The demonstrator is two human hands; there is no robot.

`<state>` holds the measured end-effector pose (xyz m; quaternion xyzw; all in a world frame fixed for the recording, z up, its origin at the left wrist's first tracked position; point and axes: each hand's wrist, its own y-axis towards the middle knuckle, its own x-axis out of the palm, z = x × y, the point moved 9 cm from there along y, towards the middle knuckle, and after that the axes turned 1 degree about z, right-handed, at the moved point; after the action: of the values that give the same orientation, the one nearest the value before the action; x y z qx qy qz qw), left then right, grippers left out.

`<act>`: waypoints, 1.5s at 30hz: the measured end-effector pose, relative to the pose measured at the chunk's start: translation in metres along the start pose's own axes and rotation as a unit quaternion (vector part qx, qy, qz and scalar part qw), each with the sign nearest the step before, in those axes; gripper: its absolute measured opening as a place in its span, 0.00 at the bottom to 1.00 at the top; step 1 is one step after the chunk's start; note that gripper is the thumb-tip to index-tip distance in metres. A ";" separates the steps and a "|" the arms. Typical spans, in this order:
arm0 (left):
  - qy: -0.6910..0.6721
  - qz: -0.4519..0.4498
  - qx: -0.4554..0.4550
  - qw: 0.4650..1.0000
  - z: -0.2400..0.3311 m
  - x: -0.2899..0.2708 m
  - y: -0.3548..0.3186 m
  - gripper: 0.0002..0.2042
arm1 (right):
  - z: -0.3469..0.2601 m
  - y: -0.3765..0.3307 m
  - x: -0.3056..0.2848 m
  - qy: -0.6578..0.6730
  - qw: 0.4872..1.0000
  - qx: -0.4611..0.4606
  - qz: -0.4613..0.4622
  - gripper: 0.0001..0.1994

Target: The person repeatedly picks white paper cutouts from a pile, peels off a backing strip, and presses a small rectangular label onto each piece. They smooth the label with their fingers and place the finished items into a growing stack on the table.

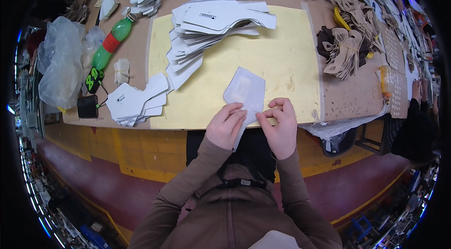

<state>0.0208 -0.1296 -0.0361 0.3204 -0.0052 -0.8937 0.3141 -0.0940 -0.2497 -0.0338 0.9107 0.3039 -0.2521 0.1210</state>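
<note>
A: How is the piece (248, 87) held?
B: Its left side is gripped by the left hand (224, 129); whether its right edge is pinched by the right hand (282, 124) cannot be told.
A: Why there?
B: Its far part is rested on the yellow sheet (286, 56), its near end hung past the table (347, 101), perhaps for access from 2 sides.
A: And the white stack (221, 16)?
B: Set beyond, probably for working room.
</note>
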 end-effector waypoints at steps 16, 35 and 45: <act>0.153 -0.071 0.083 0.982 0.016 0.010 0.003 0.26 | 0.002 -0.003 -0.003 0.000 1.000 0.004 0.031 0.08; 0.146 -0.074 0.100 0.982 0.016 0.010 -0.002 0.19 | 0.003 0.000 -0.015 0.008 1.000 -0.021 -0.016 0.07; 0.151 -0.113 0.135 0.973 0.023 0.013 -0.002 0.16 | -0.013 -0.014 -0.006 -0.134 0.945 -0.271 -0.125 0.21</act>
<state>-0.0011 -0.1399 -0.0262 0.4893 -0.0420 -0.8558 0.1626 -0.1017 -0.2365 -0.0205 0.7562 0.4533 -0.2927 0.3702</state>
